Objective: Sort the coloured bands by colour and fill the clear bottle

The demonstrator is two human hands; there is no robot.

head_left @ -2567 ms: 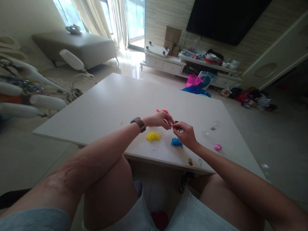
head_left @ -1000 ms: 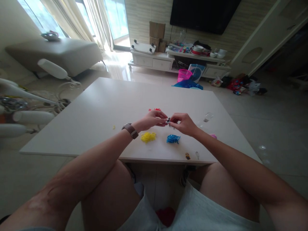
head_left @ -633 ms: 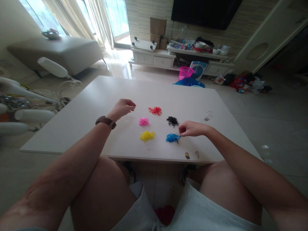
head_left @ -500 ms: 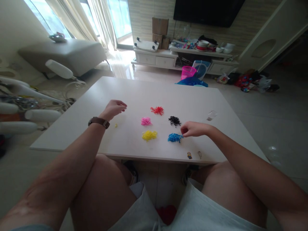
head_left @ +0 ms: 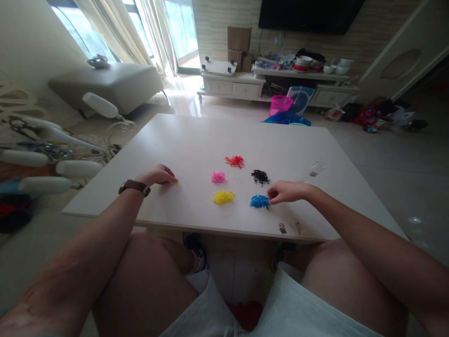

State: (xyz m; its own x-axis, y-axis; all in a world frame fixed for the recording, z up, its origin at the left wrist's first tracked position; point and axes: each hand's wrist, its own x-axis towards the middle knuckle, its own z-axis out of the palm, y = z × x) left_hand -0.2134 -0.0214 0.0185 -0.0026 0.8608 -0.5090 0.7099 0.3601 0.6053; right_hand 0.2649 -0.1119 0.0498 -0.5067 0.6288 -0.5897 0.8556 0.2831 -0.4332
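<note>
My left hand (head_left: 159,175), with a brown-strapped watch (head_left: 135,187) on the wrist, rests on the left of the table. Its fingertips are pinched together at a small yellow piece (head_left: 177,181), mostly hidden by them. At the right edge of a pile of small, thin blue pieces (head_left: 258,201), my right hand (head_left: 288,191) is closed, thumb and finger together; the fingers partly hide what they pinch. Nearby lie similar piles: black pieces (head_left: 260,176), red pieces (head_left: 235,161), pink pieces (head_left: 218,177) and yellow pieces (head_left: 223,197).
The white table (head_left: 196,135) has its near edge above my knees. A clear container (head_left: 317,169) lies at the right. By the near edge are a small cartoon figure (head_left: 282,228) and a small pale item (head_left: 298,227). A lamp with white arms (head_left: 101,105) stands left.
My left hand has come down and nearer to me, onto the small yellow piece. My right hand stays at the blue pile. The whole view has shifted slightly.
</note>
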